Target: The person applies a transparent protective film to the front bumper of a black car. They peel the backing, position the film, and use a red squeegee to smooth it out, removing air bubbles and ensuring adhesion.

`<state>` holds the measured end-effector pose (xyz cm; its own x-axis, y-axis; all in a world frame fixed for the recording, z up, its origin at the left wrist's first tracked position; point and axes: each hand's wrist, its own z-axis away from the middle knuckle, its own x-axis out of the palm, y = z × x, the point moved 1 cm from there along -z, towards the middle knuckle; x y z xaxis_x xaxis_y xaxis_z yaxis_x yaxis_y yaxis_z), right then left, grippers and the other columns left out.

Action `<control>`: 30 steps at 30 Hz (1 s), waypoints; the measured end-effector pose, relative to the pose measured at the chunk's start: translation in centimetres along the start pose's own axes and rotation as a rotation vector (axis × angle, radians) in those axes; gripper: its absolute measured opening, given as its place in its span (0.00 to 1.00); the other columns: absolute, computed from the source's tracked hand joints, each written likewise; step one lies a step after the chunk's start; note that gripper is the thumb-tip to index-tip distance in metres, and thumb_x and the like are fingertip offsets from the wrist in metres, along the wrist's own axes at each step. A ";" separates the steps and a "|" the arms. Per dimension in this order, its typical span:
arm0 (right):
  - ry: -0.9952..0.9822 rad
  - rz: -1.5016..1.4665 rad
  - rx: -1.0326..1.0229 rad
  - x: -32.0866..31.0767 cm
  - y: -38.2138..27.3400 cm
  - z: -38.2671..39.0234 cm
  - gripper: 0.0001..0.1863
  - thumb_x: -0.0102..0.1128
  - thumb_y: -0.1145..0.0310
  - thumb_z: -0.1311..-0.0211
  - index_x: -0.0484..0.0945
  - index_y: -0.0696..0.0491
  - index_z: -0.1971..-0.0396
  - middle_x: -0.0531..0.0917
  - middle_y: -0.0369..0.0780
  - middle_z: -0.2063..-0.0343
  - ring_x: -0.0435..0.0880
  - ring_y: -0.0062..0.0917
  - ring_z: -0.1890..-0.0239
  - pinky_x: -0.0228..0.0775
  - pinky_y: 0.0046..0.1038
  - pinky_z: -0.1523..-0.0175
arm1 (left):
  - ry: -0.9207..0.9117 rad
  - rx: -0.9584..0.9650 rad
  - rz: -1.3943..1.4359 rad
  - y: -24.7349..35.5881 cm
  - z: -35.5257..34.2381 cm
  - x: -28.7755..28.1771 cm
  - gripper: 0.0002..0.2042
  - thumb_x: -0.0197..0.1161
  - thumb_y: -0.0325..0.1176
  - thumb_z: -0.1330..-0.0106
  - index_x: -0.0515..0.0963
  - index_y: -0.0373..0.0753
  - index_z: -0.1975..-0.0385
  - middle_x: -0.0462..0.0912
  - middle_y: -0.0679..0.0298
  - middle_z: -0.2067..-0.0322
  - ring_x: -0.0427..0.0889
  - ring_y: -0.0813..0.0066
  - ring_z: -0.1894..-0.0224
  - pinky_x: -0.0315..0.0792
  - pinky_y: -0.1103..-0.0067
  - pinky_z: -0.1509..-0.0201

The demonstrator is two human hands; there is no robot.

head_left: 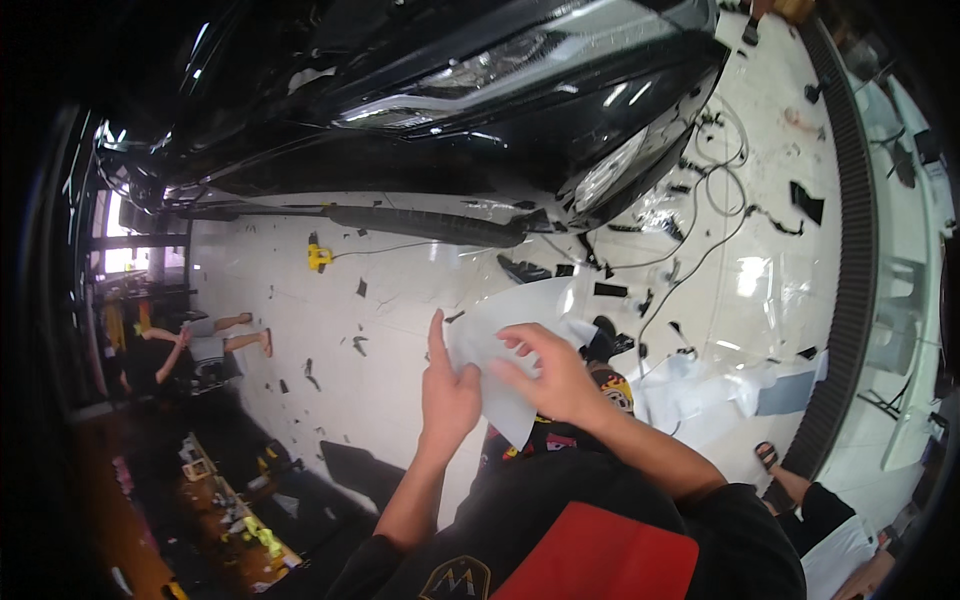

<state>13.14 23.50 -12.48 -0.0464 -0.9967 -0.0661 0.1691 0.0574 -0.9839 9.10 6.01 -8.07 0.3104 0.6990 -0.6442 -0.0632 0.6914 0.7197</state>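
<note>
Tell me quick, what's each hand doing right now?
Left hand: closed on the left edge of the white sheet, index finger pointing up.
Right hand: pinching the same sheet from the right, fingers curled on it.

A black short-sleeved shirt (600, 500) is worn, its sleeves ended above the elbows, so both forearms are left bare. A large red panel (600, 560) is set on the shirt's front, and a small yellow-outlined emblem (455, 578) is printed just left of that panel.
</note>
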 end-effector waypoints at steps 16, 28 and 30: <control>-0.041 0.326 -0.564 -1.9 -6.1 4.5 0.12 0.69 0.75 0.38 0.85 0.58 0.55 0.87 0.44 0.57 0.87 0.37 0.57 0.78 0.31 0.54 | -0.097 -0.260 0.719 5.0 1.2 -5.7 0.39 0.54 0.31 0.28 0.45 0.32 0.20 0.75 0.41 0.40 0.84 0.59 0.51 0.81 0.70 0.53; -0.130 -0.391 -0.125 0.3 -13.9 5.8 0.08 0.64 0.74 0.28 0.86 0.63 0.58 0.87 0.40 0.66 0.85 0.20 0.66 0.80 0.22 0.65 | 0.194 0.755 0.174 8.4 4.6 -8.4 0.06 0.68 0.27 0.35 0.84 0.38 0.60 0.85 0.65 0.64 0.82 0.66 0.57 0.59 0.64 0.30; -0.178 -0.497 -0.096 -0.4 -14.8 5.7 0.09 0.62 0.73 0.26 0.86 0.64 0.55 0.87 0.41 0.63 0.86 0.20 0.62 0.83 0.23 0.62 | 0.181 0.695 0.386 8.0 4.7 -8.4 0.06 0.70 0.27 0.36 0.84 0.38 0.61 0.86 0.64 0.66 0.81 0.68 0.59 0.62 0.66 0.35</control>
<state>16.28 22.68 3.09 0.0709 -0.8987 0.4328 0.0779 -0.4276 -0.9006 10.46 4.75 4.33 0.2247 0.9248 -0.3071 0.4869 0.1665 0.8574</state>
